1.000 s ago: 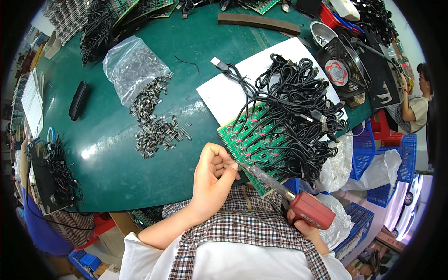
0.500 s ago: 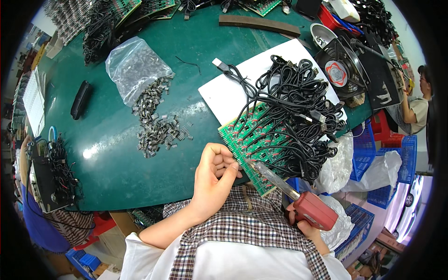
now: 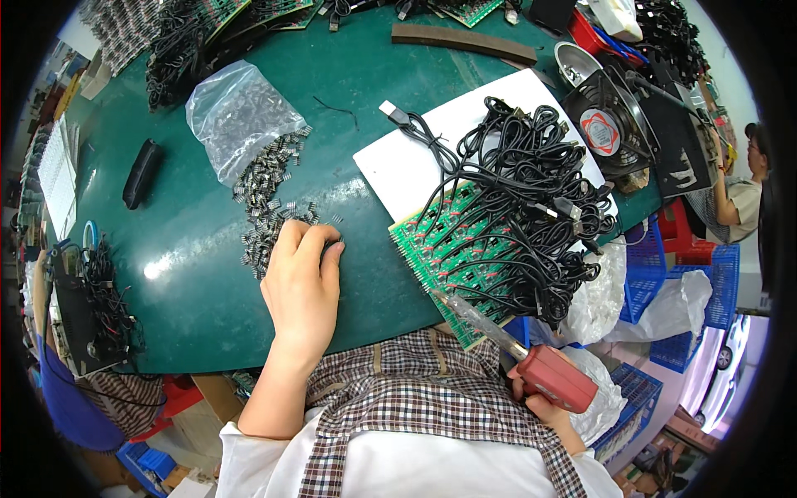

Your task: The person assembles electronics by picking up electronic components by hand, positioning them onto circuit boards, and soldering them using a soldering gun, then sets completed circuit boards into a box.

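My left hand (image 3: pixel 300 286) rests over the lower right edge of a pile of small metal connectors (image 3: pixel 264 184) on the table. Its fingers are bent and the thumb is drawn close to the forefinger; whatever sits between the tips is hidden. My right hand (image 3: pixel 540 404), partly covered, is closed around the red body of a soldering gun (image 3: pixel 558 380). The gun's tip points at the left edge of a green circuit board panel (image 3: pixel 423 249). Black USB cables (image 3: pixel 531 199) run from this panel in a tangled heap.
A clear plastic bag (image 3: pixel 237 116) of connectors lies open beside the pile. Under the cables is a white board (image 3: pixel 378 162). A fan (image 3: pixel 610 129) and a metal bowl (image 3: pixel 574 62) stand at the right. A dark bar (image 3: pixel 465 43) lies at the back; another person (image 3: pixel 739 195) sits far right.
My left hand has left the board's edge and moved left and away from me to the connector pile. The soldering gun has shifted only slightly.
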Demonstrator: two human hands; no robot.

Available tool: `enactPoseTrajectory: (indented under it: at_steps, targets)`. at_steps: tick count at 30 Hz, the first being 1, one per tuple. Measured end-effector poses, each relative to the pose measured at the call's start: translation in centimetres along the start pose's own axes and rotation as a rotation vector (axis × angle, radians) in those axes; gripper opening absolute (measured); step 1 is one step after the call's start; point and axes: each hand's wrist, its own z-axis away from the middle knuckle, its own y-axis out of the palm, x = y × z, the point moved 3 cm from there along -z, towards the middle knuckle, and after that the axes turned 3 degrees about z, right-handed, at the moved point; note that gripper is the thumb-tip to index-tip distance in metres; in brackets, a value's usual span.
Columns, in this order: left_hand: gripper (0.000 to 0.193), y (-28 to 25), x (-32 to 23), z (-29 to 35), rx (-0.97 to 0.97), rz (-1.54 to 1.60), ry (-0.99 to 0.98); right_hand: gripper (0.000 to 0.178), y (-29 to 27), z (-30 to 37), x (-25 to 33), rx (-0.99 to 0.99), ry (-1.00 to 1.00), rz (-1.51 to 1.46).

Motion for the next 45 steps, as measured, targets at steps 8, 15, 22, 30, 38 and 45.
enactPoseTrajectory:
  at_steps: [8,15,22,30,38,45]
  targets:
    - [0.009,0.8,-0.1,-0.2,-0.061,-0.141,0.180,0.060,-0.5,-0.9,1.4,0.069,-0.210,0.294]
    - [0.011,0.2,0.6,0.5,-0.144,0.250,0.034,0.035,-1.7,-0.4,2.7,-0.162,-0.288,-0.184]
    - [0.011,0.5,1.0,0.7,-0.042,0.685,-0.170,0.032,-9.1,-5.5,3.5,-0.914,-0.245,-0.056]
    - [0.014,1.3,0.1,3.8,0.234,1.058,-0.465,0.040,-7.3,-4.6,3.4,-0.766,-0.352,-0.263]
    - [0.013,1.0,0.5,3.9,0.336,1.218,-0.511,0.029,0.7,-2.2,4.9,0.006,0.098,-0.381]
    - [0.016,1.8,-0.9,5.1,0.531,1.321,-0.533,0.035,0.7,-1.1,1.9,0.110,0.140,-0.026]
